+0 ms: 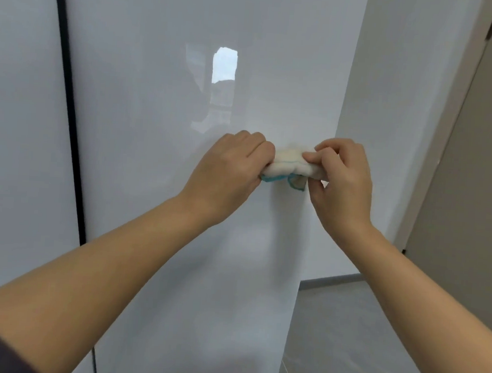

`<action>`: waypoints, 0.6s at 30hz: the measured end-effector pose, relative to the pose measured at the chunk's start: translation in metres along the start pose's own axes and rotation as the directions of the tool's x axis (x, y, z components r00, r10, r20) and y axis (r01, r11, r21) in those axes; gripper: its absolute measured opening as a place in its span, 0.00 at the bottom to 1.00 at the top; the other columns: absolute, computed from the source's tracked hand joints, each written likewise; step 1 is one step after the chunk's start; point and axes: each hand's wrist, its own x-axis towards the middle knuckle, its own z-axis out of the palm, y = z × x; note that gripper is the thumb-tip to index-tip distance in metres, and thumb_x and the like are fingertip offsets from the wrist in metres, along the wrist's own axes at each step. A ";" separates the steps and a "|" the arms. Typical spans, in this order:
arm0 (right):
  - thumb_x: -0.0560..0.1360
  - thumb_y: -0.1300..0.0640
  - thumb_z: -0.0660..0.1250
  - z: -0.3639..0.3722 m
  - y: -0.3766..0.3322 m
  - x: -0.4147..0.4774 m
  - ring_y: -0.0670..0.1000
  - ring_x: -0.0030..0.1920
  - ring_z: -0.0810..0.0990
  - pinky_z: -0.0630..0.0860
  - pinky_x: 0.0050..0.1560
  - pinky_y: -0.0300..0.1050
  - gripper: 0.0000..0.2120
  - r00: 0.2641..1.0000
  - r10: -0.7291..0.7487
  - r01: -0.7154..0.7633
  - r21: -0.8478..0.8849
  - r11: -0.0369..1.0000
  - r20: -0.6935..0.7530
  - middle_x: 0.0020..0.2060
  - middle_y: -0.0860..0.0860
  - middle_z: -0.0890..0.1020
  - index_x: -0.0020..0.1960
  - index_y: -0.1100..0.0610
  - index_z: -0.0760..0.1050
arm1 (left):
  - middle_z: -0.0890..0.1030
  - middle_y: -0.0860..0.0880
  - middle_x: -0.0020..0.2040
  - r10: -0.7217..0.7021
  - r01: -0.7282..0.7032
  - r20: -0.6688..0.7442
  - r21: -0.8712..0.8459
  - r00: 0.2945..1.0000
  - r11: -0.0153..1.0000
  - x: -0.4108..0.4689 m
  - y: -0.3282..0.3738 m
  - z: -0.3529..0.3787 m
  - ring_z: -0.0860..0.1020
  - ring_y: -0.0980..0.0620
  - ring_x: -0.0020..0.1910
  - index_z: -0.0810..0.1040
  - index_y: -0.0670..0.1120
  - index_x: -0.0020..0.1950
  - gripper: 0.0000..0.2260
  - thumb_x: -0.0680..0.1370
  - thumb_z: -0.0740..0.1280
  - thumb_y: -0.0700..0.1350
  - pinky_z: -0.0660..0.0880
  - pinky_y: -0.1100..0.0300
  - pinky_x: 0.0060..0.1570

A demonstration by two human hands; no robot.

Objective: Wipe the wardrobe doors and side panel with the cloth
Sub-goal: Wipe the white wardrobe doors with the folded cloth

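Observation:
A small cream cloth [288, 167] with a teal hem is bunched between both hands in front of a glossy white wardrobe door [172, 93]. My left hand [228, 170] grips its left end with curled fingers. My right hand [344, 184] pinches its right end between thumb and fingers. A second white door [14, 112] lies to the left, past a dark vertical gap [66, 109]. Whether the cloth touches the door cannot be told.
The wardrobe's right edge runs down at about [323, 191]. Beyond it stand a white wall [395, 109], a beige door [477, 188] in its frame, and grey floor [345, 324] with a grey skirting strip. A window reflection [224, 65] shines on the door.

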 end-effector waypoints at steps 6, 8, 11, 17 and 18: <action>0.68 0.71 0.65 0.032 0.029 -0.020 0.56 0.49 0.77 0.75 0.41 0.52 0.10 0.995 -0.097 0.098 -0.033 0.995 0.004 0.48 0.55 0.81 0.46 0.62 0.80 | 0.77 0.42 0.41 0.170 -0.173 0.033 0.143 0.985 0.974 -0.010 0.000 0.044 0.74 0.43 0.38 0.80 0.39 0.45 0.09 0.72 0.63 0.29 0.69 0.51 0.41; 0.70 0.70 0.68 0.036 0.028 -0.029 0.56 0.50 0.79 0.77 0.44 0.47 0.09 0.996 -0.081 0.081 0.009 0.997 -0.030 0.49 0.55 0.82 0.48 0.62 0.81 | 0.79 0.41 0.44 0.179 -0.183 0.040 0.124 0.983 0.975 -0.018 0.003 0.048 0.77 0.42 0.41 0.80 0.38 0.45 0.07 0.76 0.63 0.30 0.70 0.51 0.44; 0.71 0.68 0.70 0.038 0.030 -0.040 0.55 0.50 0.80 0.76 0.49 0.42 0.07 0.996 -0.075 0.077 0.040 0.996 -0.042 0.48 0.55 0.83 0.48 0.62 0.82 | 0.82 0.41 0.45 0.175 -0.175 0.001 0.071 0.984 0.982 -0.031 0.003 0.054 0.80 0.41 0.43 0.82 0.37 0.47 0.07 0.78 0.64 0.32 0.72 0.52 0.47; 0.68 0.71 0.70 0.047 0.038 -0.096 0.56 0.50 0.76 0.73 0.49 0.41 0.10 0.996 -0.082 0.080 0.109 0.991 0.018 0.50 0.54 0.78 0.46 0.60 0.77 | 0.83 0.42 0.46 0.219 -0.219 -0.013 0.026 0.976 0.975 -0.072 0.021 0.074 0.82 0.43 0.44 0.83 0.37 0.47 0.09 0.80 0.63 0.34 0.75 0.53 0.47; 0.69 0.70 0.69 0.049 0.038 -0.106 0.56 0.50 0.76 0.73 0.48 0.41 0.10 0.997 -0.071 0.066 0.124 0.990 0.033 0.50 0.52 0.77 0.46 0.58 0.75 | 0.83 0.43 0.45 0.223 -0.223 -0.004 0.017 0.975 0.975 -0.079 0.024 0.077 0.82 0.44 0.44 0.83 0.38 0.46 0.08 0.79 0.64 0.33 0.75 0.53 0.46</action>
